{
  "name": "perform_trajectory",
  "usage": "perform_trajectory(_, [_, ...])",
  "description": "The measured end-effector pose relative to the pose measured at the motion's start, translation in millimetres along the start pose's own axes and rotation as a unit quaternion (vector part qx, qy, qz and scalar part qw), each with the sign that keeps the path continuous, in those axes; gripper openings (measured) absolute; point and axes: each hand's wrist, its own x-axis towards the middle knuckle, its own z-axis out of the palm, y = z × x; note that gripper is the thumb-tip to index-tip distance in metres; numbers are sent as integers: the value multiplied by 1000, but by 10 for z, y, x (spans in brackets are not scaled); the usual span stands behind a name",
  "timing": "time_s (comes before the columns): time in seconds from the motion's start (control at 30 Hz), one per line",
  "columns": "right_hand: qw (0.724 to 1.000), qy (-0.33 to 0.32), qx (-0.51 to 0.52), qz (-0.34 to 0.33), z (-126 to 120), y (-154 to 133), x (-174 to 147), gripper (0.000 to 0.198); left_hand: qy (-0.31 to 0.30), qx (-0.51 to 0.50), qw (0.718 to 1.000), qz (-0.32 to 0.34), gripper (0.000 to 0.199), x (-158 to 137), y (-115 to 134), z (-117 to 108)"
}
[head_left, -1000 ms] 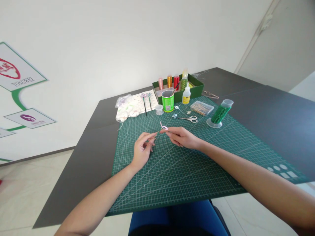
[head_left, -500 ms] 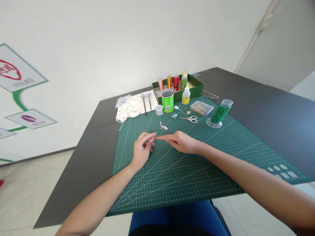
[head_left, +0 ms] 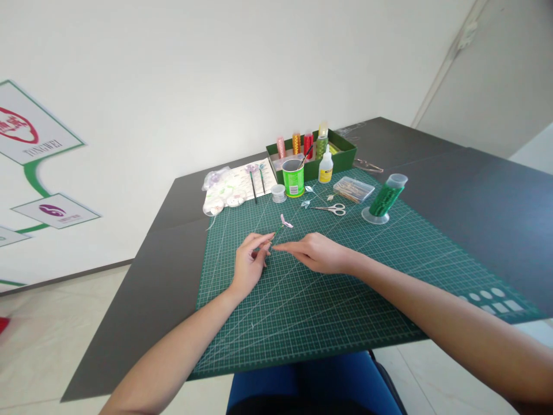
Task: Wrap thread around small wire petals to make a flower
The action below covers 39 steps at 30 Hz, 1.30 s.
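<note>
Between the thumb and fingertips of my left hand [head_left: 249, 262] is the green stem of a small artificial flower [head_left: 286, 222]. Its pale pink petals point up and away from me, just above the cutting mat [head_left: 302, 311]. My right hand [head_left: 318, 253] is closed, its index finger reaching toward the left fingertips and close to the stem's lower end. Whether a fine thread runs between its fingertips is too small to make out. Beyond the hands lie small scissors [head_left: 337, 210] and pale blue leaf-shaped pieces [head_left: 305, 204].
A green thread spool [head_left: 386, 200] stands at the right. Farther back are a green can [head_left: 294, 183] holding a brush, a glue bottle [head_left: 325, 168], a case of cotton swabs [head_left: 353, 189], a small round tub [head_left: 279, 193], a green box [head_left: 343, 158] with thread spools, and plastic bags [head_left: 222, 193].
My right fingertips have moved slightly down, toward me. The flower has turned a little on its stem. My left hand keeps its grip in nearly the same place.
</note>
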Motion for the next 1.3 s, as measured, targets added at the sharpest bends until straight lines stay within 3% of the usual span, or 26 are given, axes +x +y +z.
perform_trajectory(0.17, [1000, 1, -18, -14, -30, -27, -7, 45, -15, 21, 1000, -10, 28, -5, 26, 6])
perform_trajectory(0.33, [1000, 5, -19, -23, -62, -53, -20, 45, -35, 58, 998, 20, 30, -14, 57, 8])
perform_trajectory(0.6, [996, 30, 80, -25, -127, -104, -12, 38, -61, 111, 990, 61, 32, -22, 113, 4])
perform_trajectory(1.03, [984, 63, 160, -48, -231, -131, -36, 40, -87, 135, 985, 54, 33, -22, 114, 8])
perform_trajectory(1.3, [968, 105, 227, -35, -268, -123, -44, 38, -113, 148, 976, 109, 36, -38, 107, 31])
